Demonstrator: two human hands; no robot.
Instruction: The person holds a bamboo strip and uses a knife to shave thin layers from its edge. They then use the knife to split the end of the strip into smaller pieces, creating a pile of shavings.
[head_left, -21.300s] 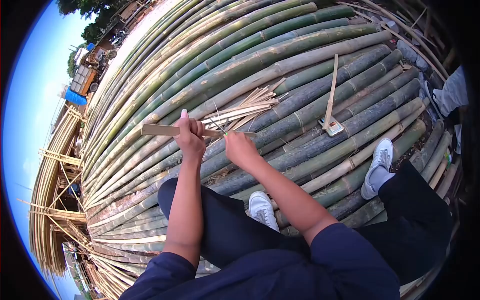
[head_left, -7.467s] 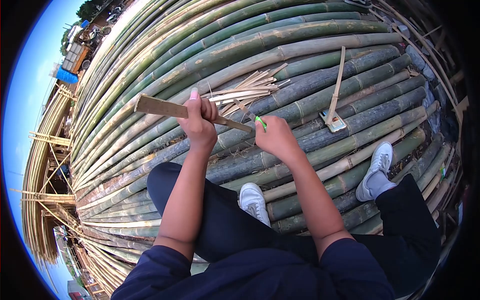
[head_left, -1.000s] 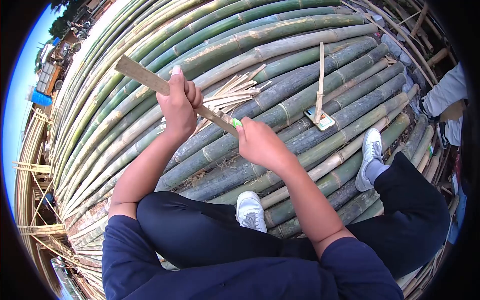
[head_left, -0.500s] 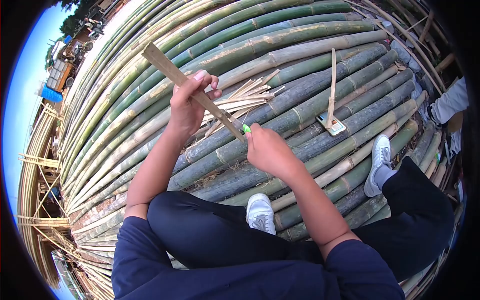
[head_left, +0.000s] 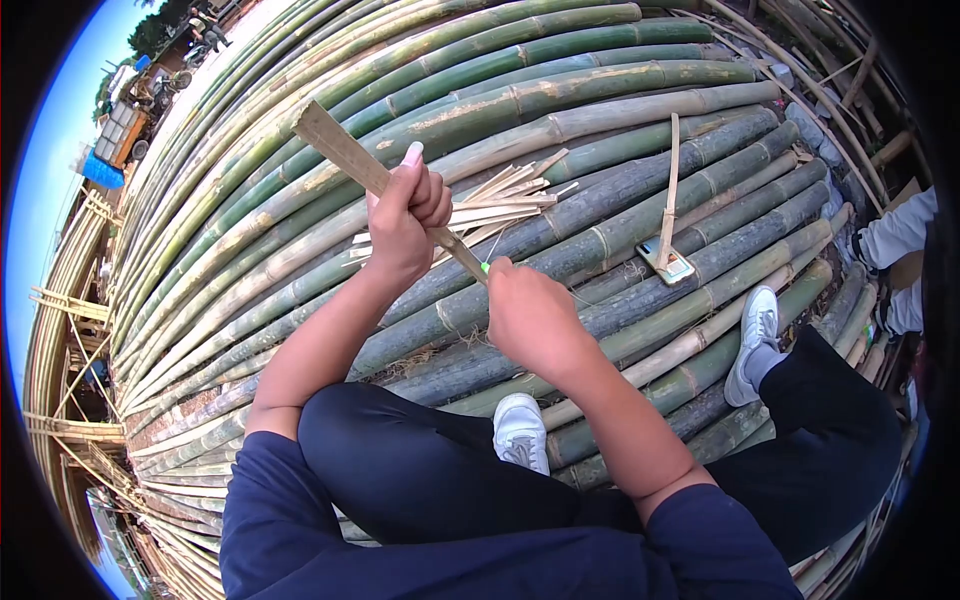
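My left hand is wrapped round a flat bamboo strip, thumb pointing up. The strip slants from upper left down toward my right hand. In my right fist is a knife; only a bit of its bright green handle shows, and most of it is hidden by my fingers. Its blade lies against the lower end of the strip, as far as I can make out. A fine pale sliver curls up beside the knife. Just beyond my hands, a heap of thin split bamboo pieces rests on the poles.
Long bamboo poles lie side by side beneath me. A phone sits on them at right, with a narrow bamboo piece across it. Another person's sleeve or trouser leg shows at the right edge. A loaded cart stands far left.
My left hand has slid down along the strip and its fingers have closed more tightly. My right hand has moved slightly down and left, hiding more of the knife.
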